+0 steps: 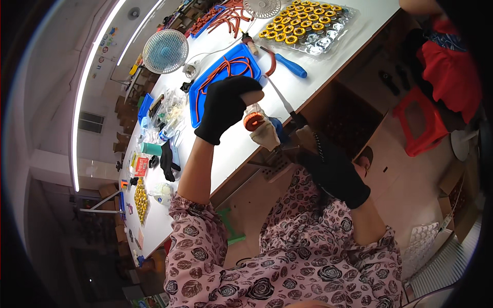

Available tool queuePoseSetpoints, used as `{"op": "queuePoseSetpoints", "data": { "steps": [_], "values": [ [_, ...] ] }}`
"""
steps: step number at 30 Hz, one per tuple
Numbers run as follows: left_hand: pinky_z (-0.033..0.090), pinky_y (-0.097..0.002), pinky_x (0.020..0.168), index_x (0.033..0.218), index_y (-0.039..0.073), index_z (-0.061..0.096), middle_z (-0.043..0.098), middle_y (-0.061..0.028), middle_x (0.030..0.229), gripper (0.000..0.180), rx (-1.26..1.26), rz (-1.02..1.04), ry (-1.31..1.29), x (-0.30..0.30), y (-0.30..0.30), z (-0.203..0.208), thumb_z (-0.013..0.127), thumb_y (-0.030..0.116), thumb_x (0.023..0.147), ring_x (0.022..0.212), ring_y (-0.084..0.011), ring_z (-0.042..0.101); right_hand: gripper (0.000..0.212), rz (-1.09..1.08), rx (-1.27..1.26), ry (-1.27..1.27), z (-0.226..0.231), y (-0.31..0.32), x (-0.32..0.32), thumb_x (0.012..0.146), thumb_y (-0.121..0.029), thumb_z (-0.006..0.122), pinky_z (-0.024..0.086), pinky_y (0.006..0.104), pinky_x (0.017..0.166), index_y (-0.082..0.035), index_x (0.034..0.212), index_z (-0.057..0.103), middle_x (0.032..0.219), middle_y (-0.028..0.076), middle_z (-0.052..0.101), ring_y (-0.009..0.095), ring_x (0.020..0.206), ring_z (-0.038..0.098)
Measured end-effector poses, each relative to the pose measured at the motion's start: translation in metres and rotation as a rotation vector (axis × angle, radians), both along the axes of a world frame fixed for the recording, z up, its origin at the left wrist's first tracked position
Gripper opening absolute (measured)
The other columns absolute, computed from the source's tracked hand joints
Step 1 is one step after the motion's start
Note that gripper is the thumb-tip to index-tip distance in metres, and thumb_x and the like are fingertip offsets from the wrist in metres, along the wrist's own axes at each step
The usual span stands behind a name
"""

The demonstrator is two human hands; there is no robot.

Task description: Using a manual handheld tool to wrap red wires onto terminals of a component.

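My left hand (226, 105), in a black glove with a bare thumb tip, is closed just above and left of a small ring wound with copper-coloured wire (253, 121). What its fingers grip, if anything, is hidden. The ring sits against a holder wrapped in whitish cloth (265, 134) at the table's near edge, with a blue part behind it. My right hand (334, 172), also black-gloved, is closed around a long tool (280, 96) with a flat greyish metal shaft and a dark collar. The tool points up and left, toward the blue tray.
A blue tray (194, 100) holds red-brown wires. Beyond it lie a blue-handled tool (291, 65), a wooden-handled tool (251, 45) and a clear tray of yellow rings (300, 23). A fan (165, 51) stands at the back. A red stool (421, 120) and another person's red clothing (452, 72) are right.
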State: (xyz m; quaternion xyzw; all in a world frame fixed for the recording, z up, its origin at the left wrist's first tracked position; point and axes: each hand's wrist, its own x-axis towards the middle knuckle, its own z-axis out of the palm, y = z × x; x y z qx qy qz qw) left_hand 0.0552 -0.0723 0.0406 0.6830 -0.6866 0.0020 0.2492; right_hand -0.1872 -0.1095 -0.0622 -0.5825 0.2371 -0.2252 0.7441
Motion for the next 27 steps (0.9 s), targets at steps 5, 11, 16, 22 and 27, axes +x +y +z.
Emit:
{"op": "queuePoseSetpoints", "data": {
  "steps": [5, 11, 16, 22, 27],
  "values": [
    [0.05, -0.0285, 0.069, 0.085, 0.003, 0.069, 0.068, -0.0084, 0.08, 0.015, -0.098, 0.105, -0.038, 0.024, -0.014, -0.015, 0.071, 0.012, 0.073, 0.073, -0.0156, 0.064, 0.041, -0.292, -0.74, 0.106, -0.031, 0.014, 0.011, 0.088, -0.019, 0.059, 0.048, 0.0268, 0.066, -0.006, 0.125, 0.046, 0.088, 0.008, 0.058, 0.018, 0.079, 0.06],
    [0.044, -0.0228, 0.057, 0.081, 0.004, 0.069, 0.063, -0.0011, 0.07, 0.01, 0.076, 0.339, 0.418, 0.049, -0.008, -0.047, 0.069, 0.008, 0.072, 0.062, -0.0077, 0.056, 0.028, 0.467, 0.604, -0.031, -0.025, 0.046, -0.026, 0.087, -0.022, 0.06, 0.044, 0.0284, 0.048, -0.008, 0.11, 0.051, 0.069, 0.006, 0.055, 0.016, 0.053, 0.055],
    [0.038, -0.0211, 0.049, 0.08, 0.002, 0.067, 0.059, -0.0003, 0.065, 0.011, 0.046, 0.389, 0.698, 0.056, 0.008, -0.063, 0.067, 0.009, 0.072, 0.055, -0.0054, 0.05, 0.014, 0.436, 0.999, -0.242, -0.01, 0.079, 0.018, 0.089, -0.02, 0.057, 0.034, 0.0251, 0.036, -0.011, 0.093, 0.046, 0.058, -0.001, 0.043, 0.01, 0.04, 0.041],
    [0.034, -0.0203, 0.045, 0.084, 0.0, 0.065, 0.058, -0.002, 0.065, 0.017, 0.019, 0.364, 0.776, 0.062, 0.022, -0.073, 0.055, 0.011, 0.074, 0.049, -0.0061, 0.046, 0.019, 0.415, 0.967, -0.309, -0.013, 0.102, 0.031, 0.089, -0.022, 0.057, 0.033, 0.0267, 0.035, -0.011, 0.09, 0.043, 0.055, -0.001, 0.041, 0.011, 0.038, 0.041],
    [0.035, -0.0198, 0.046, 0.089, -0.001, 0.064, 0.057, -0.0024, 0.067, 0.026, -0.015, 0.337, 0.775, 0.067, 0.03, -0.081, 0.048, 0.015, 0.076, 0.05, -0.0066, 0.047, 0.018, 0.368, 1.063, -0.374, -0.013, 0.085, 0.051, 0.089, -0.022, 0.057, 0.028, 0.0256, 0.034, -0.012, 0.088, 0.042, 0.053, -0.001, 0.038, 0.01, 0.036, 0.036]
  ]
}}
